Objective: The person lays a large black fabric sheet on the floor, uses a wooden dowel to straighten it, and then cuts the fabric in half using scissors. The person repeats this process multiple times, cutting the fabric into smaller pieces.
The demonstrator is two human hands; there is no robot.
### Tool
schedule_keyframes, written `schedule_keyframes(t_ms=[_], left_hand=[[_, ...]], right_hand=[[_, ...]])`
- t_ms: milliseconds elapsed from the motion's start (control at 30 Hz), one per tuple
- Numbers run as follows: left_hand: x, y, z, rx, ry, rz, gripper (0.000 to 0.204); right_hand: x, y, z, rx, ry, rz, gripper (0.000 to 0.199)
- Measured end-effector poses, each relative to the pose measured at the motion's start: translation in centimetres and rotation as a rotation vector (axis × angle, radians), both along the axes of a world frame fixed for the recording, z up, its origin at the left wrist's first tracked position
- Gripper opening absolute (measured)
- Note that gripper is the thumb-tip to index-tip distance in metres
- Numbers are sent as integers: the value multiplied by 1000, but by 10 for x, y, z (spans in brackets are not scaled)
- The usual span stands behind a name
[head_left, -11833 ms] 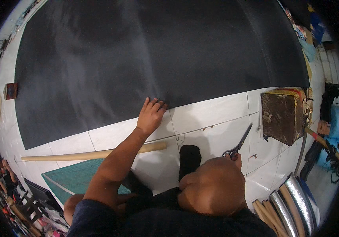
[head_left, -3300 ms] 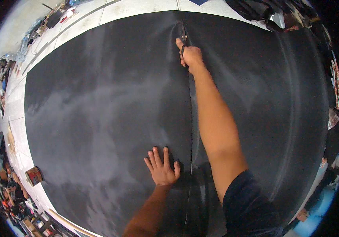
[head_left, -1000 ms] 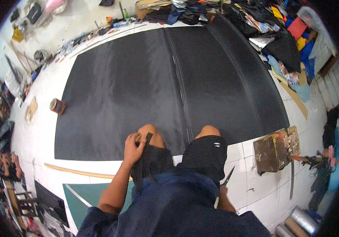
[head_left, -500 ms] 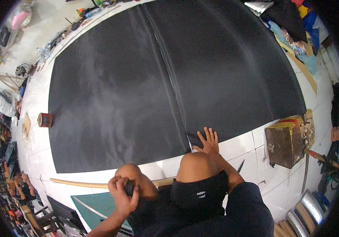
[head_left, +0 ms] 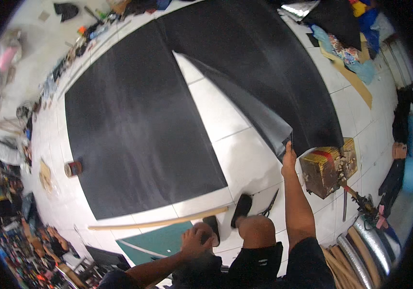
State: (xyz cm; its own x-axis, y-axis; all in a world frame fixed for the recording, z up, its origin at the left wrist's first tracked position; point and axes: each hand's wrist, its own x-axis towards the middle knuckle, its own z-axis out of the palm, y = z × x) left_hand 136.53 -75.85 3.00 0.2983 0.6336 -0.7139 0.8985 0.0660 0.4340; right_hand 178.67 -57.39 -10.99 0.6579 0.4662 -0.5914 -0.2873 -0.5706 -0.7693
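Two large black sheets lie on the white tiled floor, the left sheet (head_left: pixel 139 130) flat and the right sheet (head_left: pixel 303 72) partly lifted. My right hand (head_left: pixel 289 156), arm stretched forward, grips the near inner corner of the right sheet. That edge is folded up and shows a greyer underside, and a wedge of floor lies bare between the sheets. Close to my knee, my left hand (head_left: pixel 194 243) is closed around a small dark block (head_left: pixel 205 236), largely hidden by the fingers.
A worn yellow-and-brown box (head_left: pixel 319 173) stands at the right sheet's near corner. A can (head_left: pixel 73 168) sits by the left sheet's edge. Before me lie a wooden stick (head_left: pixel 158 220), a green mat (head_left: pixel 153 241) and a dark pointed tool (head_left: pixel 272 202). Rolls (head_left: pixel 360 250) lie at lower right.
My right hand, flat at the seam before, has taken the right sheet's corner and pulled it up and rightward. The gap has widened. My left hand still holds the block.
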Motion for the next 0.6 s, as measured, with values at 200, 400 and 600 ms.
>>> schedule_keyframes(t_ms=[200,400,600], left_hand=[[30,107,-121,196,-160,-517,68],[320,456,30,-255,-371,710,115],[382,537,71,171,-302,690,49]], right_hand=[[20,35,104,136,164,-276,76],[30,9,196,-40,-225,-50,63],[52,-14,277,-74,32,294,45]])
